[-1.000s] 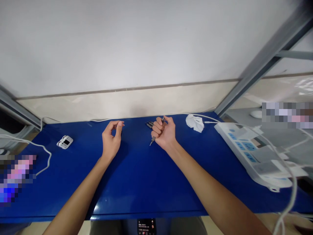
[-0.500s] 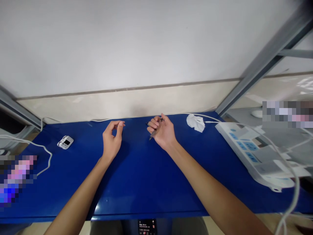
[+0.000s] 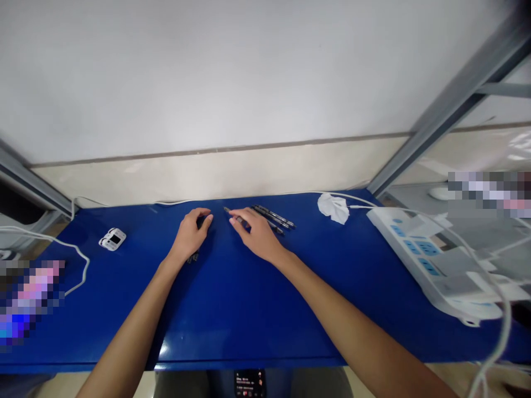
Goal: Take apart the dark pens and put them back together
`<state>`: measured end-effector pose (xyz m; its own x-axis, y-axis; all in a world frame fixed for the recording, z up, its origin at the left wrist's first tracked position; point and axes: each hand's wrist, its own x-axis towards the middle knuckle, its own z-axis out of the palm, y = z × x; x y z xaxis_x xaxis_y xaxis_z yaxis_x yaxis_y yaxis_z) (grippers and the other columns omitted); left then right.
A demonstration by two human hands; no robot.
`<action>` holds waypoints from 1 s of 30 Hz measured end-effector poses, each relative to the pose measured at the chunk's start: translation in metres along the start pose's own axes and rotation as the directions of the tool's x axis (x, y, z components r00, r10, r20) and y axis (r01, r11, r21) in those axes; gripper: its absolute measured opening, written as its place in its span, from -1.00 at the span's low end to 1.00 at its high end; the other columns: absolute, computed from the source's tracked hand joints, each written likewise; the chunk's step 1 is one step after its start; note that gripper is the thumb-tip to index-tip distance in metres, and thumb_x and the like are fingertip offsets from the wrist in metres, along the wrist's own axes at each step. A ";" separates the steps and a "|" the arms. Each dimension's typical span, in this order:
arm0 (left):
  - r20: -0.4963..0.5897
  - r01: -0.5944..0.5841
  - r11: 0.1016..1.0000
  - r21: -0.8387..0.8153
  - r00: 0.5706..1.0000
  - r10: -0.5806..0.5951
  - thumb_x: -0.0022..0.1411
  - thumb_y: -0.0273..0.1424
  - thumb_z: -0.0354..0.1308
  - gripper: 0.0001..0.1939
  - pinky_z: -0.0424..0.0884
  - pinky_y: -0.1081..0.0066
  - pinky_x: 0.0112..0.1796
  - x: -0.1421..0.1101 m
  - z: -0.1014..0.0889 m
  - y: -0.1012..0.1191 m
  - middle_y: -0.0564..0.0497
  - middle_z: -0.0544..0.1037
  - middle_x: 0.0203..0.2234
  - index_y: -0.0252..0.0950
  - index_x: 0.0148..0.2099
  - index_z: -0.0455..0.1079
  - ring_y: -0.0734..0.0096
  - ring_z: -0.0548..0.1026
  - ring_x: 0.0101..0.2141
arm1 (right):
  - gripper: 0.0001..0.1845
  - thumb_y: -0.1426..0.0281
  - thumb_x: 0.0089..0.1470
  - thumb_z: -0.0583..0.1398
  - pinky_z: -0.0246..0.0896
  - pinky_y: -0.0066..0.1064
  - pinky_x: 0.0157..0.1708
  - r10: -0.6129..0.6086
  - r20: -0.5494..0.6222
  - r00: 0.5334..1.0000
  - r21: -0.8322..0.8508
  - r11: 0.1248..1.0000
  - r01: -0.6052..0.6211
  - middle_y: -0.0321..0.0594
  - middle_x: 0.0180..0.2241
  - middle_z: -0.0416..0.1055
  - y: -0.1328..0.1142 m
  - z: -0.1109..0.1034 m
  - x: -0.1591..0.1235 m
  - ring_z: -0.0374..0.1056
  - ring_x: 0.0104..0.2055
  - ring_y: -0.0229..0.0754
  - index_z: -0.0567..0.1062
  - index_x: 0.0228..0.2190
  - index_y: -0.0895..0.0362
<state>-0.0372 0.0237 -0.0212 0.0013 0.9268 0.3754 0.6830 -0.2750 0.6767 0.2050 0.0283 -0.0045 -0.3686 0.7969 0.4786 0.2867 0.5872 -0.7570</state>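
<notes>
My right hand (image 3: 258, 231) is closed in a pinch on a dark pen (image 3: 281, 231), whose pointed end shows beyond the fingers to the left. Just behind this hand, further black pens (image 3: 274, 214) lie side by side on the blue desk (image 3: 249, 309). My left hand (image 3: 191, 235) is curved over the desk, palm down, with a small gap between thumb and forefinger. Small black pieces, perhaps pen caps (image 3: 193, 257), show from under its palm. Whether the left hand touches them is hidden.
A white device with a dark screen (image 3: 113, 239) lies on the left. Crumpled tissue (image 3: 333, 208) and a large white power strip (image 3: 415, 251) are on the right. White cables (image 3: 81, 260) run along both sides. A phone (image 3: 249, 382) sits below the desk edge.
My right hand has turned from palm up to palm down and moved left, uncovering pens behind it. My left hand has lowered slightly and its thumb and forefinger have parted; black pieces now show beneath.
</notes>
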 end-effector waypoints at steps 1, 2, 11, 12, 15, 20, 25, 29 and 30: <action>0.017 -0.012 1.000 0.002 1.000 0.012 0.45 -0.13 0.12 -0.66 0.46 0.06 0.13 0.000 0.001 -0.001 -0.13 0.66 -0.01 -0.19 0.10 0.53 0.10 0.59 0.02 | -0.62 0.12 0.43 0.14 0.34 -0.14 0.03 -0.041 0.059 0.997 -0.092 0.995 0.047 -0.05 0.01 0.53 -0.001 0.001 -0.003 0.46 -0.02 -0.04 0.56 0.09 0.03; 0.027 -0.029 1.000 0.004 0.999 0.029 0.47 -0.14 0.11 -0.66 0.45 0.07 0.14 0.000 0.002 -0.001 -0.13 0.66 -0.01 -0.19 0.09 0.54 0.11 0.59 0.01 | -0.61 0.13 0.42 0.16 0.32 -0.11 0.08 -0.072 0.118 0.990 -0.164 0.982 0.090 -0.03 0.01 0.52 -0.002 0.002 -0.005 0.45 0.01 -0.02 0.56 0.11 0.05; 0.050 -0.101 0.995 -0.016 0.994 0.101 0.41 -0.11 0.20 -0.64 0.44 0.04 0.12 -0.004 0.008 0.006 -0.13 0.64 0.00 -0.16 0.11 0.54 0.11 0.58 0.00 | -0.49 0.04 0.34 0.25 0.17 0.02 0.22 -0.162 0.370 0.915 -0.267 0.925 0.271 -0.05 0.07 0.50 -0.016 0.000 -0.014 0.37 0.12 0.04 0.53 0.20 -0.03; 0.052 -0.104 0.995 -0.014 0.993 0.104 0.40 -0.12 0.21 -0.64 0.44 0.04 0.12 -0.004 0.008 0.005 -0.13 0.64 0.01 -0.16 0.12 0.53 0.10 0.57 0.01 | -0.49 0.04 0.34 0.25 0.15 0.03 0.24 -0.166 0.379 0.910 -0.254 0.927 0.275 -0.05 0.09 0.50 -0.017 0.000 -0.014 0.37 0.13 0.04 0.53 0.20 -0.03; 0.067 -0.108 0.994 -0.007 0.992 0.108 0.42 -0.14 0.19 -0.62 0.43 0.03 0.13 -0.004 0.007 0.004 -0.14 0.63 0.04 -0.16 0.18 0.51 0.09 0.56 0.04 | -0.52 0.05 0.35 0.24 0.10 0.06 0.29 -0.184 0.399 0.898 -0.228 0.929 0.292 -0.06 0.12 0.49 -0.020 -0.002 -0.014 0.37 0.15 0.04 0.55 0.18 -0.03; 0.100 -0.145 0.989 -0.014 0.984 0.145 0.45 -0.17 0.15 -0.64 0.42 0.02 0.15 -0.003 0.007 0.005 -0.11 0.63 0.05 -0.14 0.18 0.52 0.11 0.55 0.06 | -0.56 0.07 0.38 0.21 0.10 0.08 0.30 -0.194 0.417 0.888 -0.239 0.919 0.313 -0.06 0.11 0.49 -0.021 -0.002 -0.015 0.39 0.13 0.02 0.58 0.15 -0.02; 0.113 -0.169 0.985 -0.030 0.979 0.172 0.38 -0.17 0.24 -0.69 0.43 0.02 0.16 0.000 0.009 0.002 -0.11 0.63 0.03 -0.14 0.09 0.57 0.11 0.56 0.05 | -0.54 0.08 0.33 0.26 0.09 0.05 0.29 -0.216 0.412 0.885 -0.251 0.907 0.338 -0.04 0.13 0.47 -0.021 0.003 -0.017 0.39 0.11 0.02 0.54 0.15 0.02; 0.121 -0.164 0.986 -0.025 0.979 0.166 0.37 -0.28 0.23 -0.71 0.42 0.02 0.17 0.000 0.008 -0.002 -0.11 0.61 0.04 -0.13 0.10 0.55 0.12 0.54 0.06 | -0.62 0.13 0.40 0.17 0.17 -0.02 0.18 -0.192 0.322 0.927 -0.383 0.869 0.313 -0.01 0.05 0.49 -0.017 0.000 -0.011 0.36 0.09 0.06 0.50 0.10 0.07; 0.125 -0.162 0.987 -0.020 0.979 0.164 0.37 -0.31 0.22 -0.71 0.41 0.01 0.18 0.000 0.008 -0.002 -0.10 0.61 0.05 -0.13 0.11 0.55 0.12 0.54 0.06 | -0.67 0.20 0.43 0.12 0.16 -0.03 0.15 -0.168 0.275 0.947 -0.461 0.841 0.283 0.02 0.02 0.49 -0.014 -0.003 -0.009 0.34 0.08 0.08 0.50 0.07 0.10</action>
<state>-0.0331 0.0261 -0.0279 0.2044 0.8940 0.3988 0.6592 -0.4269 0.6191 0.2070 0.0135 0.0031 -0.6404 0.6170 0.4574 0.5444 0.7847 -0.2963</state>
